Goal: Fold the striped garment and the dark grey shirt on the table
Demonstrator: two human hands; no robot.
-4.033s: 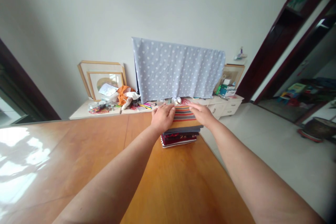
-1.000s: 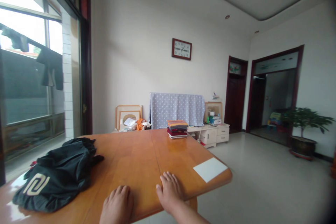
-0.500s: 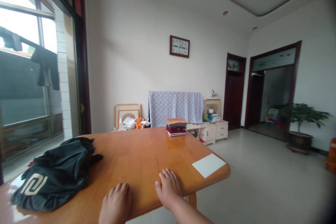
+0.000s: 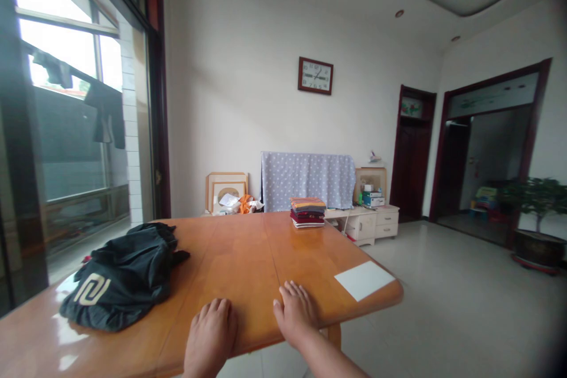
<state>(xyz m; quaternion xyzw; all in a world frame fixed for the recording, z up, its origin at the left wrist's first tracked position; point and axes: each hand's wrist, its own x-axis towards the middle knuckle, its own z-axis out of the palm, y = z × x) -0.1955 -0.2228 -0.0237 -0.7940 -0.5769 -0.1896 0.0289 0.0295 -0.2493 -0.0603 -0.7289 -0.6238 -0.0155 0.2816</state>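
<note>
My left hand [image 4: 211,331] rests palm down on the near edge of the wooden table [image 4: 239,260], its fingers slightly bent and nothing in it. To its right, my right hand [image 4: 296,310] lies on the tabletop with its fingers stretched out and thumb apart, also holding nothing. A crumpled dark garment [image 4: 133,277] with a pale printed logo lies on the left part of the table. Beyond my right hand, at the far edge, stands a stack of folded clothes [image 4: 307,212]. A white sheet [image 4: 365,280] lies flat near the right corner.
Behind the table, a low white cabinet [image 4: 387,223] stands by the wall, near a polka-dot cloth [image 4: 308,180] draped over something. Picture frames [image 4: 227,183] lean at the left. A wall clock [image 4: 315,75] hangs above. A potted plant [image 4: 538,248] stands on the floor at right.
The view has turned slightly left, so everything appears shifted to the right. Both hands stay on the table, and the garment, stack and sheet keep their places.
</note>
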